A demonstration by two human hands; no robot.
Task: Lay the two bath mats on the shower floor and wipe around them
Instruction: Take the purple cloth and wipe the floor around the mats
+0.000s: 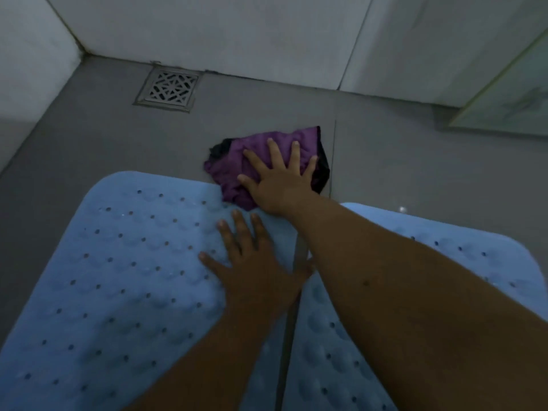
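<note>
Head view, wide, looking down. Shower floor (89,137): grey tile, light walls behind. Landmark: the square drain grate (167,87) at the far wall.

Left bath mat (118,277), pale blue, perforated, lies flat nearer the camera than the drain. Right bath mat (474,256) lies beside it, a thin strip of bare floor between them. Both look laid.

Purple cloth (237,161), bunched, sits right of the drain and nearer, touching the left mat's far corner.

Right hand (278,185): fingers spread flat, pressing the cloth down. Left hand (252,271): fingers straight, flat on the left mat, bracing it.

Step in hand, by my reading: wiping. Next likely calls for sweeping the cloth along the mats' far edges.
</note>
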